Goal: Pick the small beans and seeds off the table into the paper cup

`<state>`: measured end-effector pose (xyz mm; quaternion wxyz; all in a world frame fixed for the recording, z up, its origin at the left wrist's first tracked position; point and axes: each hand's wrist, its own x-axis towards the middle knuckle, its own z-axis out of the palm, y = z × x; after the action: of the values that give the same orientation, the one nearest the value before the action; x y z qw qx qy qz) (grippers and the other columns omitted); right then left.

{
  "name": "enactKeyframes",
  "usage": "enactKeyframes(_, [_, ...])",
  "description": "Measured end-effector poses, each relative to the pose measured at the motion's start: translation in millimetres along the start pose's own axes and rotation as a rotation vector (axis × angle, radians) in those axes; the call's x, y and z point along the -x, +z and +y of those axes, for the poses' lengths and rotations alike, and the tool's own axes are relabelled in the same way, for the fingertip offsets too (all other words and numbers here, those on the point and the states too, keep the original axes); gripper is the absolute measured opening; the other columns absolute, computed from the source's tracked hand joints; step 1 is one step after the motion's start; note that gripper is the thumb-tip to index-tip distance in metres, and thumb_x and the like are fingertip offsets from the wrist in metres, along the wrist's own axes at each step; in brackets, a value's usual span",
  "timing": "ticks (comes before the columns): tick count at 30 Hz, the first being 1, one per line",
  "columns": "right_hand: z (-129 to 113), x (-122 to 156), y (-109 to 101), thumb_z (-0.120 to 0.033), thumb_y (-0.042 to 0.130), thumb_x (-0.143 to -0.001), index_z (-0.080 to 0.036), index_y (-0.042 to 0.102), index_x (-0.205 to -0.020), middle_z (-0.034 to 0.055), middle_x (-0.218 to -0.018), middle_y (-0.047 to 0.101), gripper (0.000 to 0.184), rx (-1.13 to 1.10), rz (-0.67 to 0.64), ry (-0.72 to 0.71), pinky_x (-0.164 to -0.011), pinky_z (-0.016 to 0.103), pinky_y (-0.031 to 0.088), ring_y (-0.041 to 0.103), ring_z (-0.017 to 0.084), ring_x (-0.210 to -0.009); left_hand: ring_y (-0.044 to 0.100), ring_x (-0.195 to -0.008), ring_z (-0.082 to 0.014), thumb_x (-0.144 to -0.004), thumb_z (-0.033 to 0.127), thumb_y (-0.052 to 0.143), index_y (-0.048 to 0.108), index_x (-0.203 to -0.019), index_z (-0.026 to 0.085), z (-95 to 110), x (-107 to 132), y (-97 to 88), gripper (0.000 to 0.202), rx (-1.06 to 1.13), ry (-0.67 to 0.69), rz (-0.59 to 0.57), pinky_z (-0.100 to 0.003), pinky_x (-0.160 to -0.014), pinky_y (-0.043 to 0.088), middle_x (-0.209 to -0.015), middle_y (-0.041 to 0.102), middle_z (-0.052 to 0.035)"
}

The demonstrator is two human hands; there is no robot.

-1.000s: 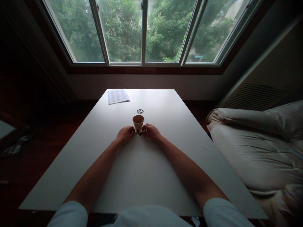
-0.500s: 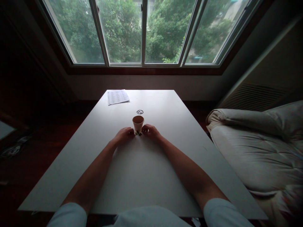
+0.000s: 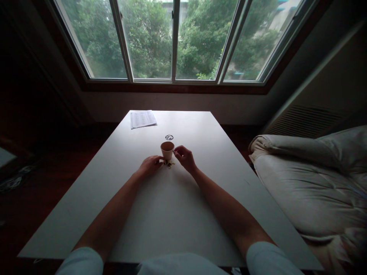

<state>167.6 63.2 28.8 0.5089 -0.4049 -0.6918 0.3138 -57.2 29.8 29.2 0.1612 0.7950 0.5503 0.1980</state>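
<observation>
A brown paper cup (image 3: 167,151) stands upright on the white table, its mouth facing up. Small dark and pale pieces (image 3: 169,164), too small to name, lie in a little pile in front of its base. My left hand (image 3: 150,165) rests on the table to the left of the cup, fingers bent but apart, tips at the cup's lower side and beside the pile. Raised at the cup's right side, my right hand (image 3: 185,157) has thumb and fingers pinched together close to the rim. What the pinch holds, if anything, cannot be made out.
Behind the cup lies a small round dark-rimmed item (image 3: 169,137). Printed sheets (image 3: 143,119) lie at the far left corner of the white table (image 3: 177,214). A pale cushioned seat (image 3: 309,179) stands to the right, and a window (image 3: 172,42) is beyond the table.
My right hand has risen from the cup's base to near its rim. My left hand has shifted slightly toward the cup, and more of the small pile shows.
</observation>
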Motion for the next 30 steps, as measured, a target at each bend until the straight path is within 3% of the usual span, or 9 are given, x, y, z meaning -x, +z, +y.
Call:
enactKeyframes(5, [-5,-7,1,-0.047,0.059,-0.085,-0.019,0.061,-0.089,-0.0018,-0.067,0.053,0.028,-0.072,0.073,0.028,-0.054,0.023,0.037,0.044,0.012,-0.059,0.057,-0.078,-0.0162,-0.085,0.031,0.060,0.073,-0.114,0.032,5,0,-1.4,0.032,-0.014,-0.004,-0.015,-0.025,-0.073,0.041,-0.086,0.065,-0.0023])
enactKeyframes(14, [-10,-17,9,-0.045,0.059,-0.084,-0.019,0.065,-0.089,-0.0030,-0.064,0.052,0.027,0.005,0.084,0.031,-0.053,0.023,0.035,0.043,0.011,-0.056,0.059,-0.081,-0.0181,-0.088,0.030,0.056,0.072,-0.111,0.028,13,1,2.2,0.028,-0.066,0.010,0.017,-0.028,-0.076,0.042,-0.089,0.068,-0.0041])
enactKeyframes(20, [-4,-19,7,-0.046,0.055,-0.086,-0.019,0.071,-0.094,-0.0037,-0.058,0.047,0.032,0.071,0.065,0.034,-0.051,0.023,0.033,0.040,0.011,-0.053,0.062,-0.088,-0.0194,-0.091,0.032,0.053,0.072,-0.108,0.028,19,1,5.3,0.026,-0.071,-0.016,0.035,-0.029,-0.081,0.043,-0.094,0.069,-0.0044])
enactKeyframes(26, [12,-13,-1,-0.041,0.051,-0.088,-0.019,0.069,-0.090,-0.0022,-0.061,0.053,0.028,0.109,0.140,0.026,-0.052,0.023,0.035,0.043,0.012,-0.053,0.063,-0.089,-0.0201,-0.092,0.030,0.050,0.070,-0.115,0.030,20,2,6.5,0.031,-0.103,0.013,0.019,-0.029,-0.080,0.044,-0.100,0.070,-0.0052])
enactKeyframes(30, [30,-8,-6,-0.033,0.054,-0.085,-0.020,0.070,-0.088,-0.0029,-0.059,0.053,0.021,0.254,-0.005,0.018,-0.055,0.023,0.036,0.045,0.012,-0.054,0.063,-0.092,-0.0213,-0.090,0.028,0.052,0.068,-0.120,0.030,19,3,8.8,0.035,-0.118,0.014,-0.005,-0.029,-0.081,0.045,-0.104,0.070,-0.0058])
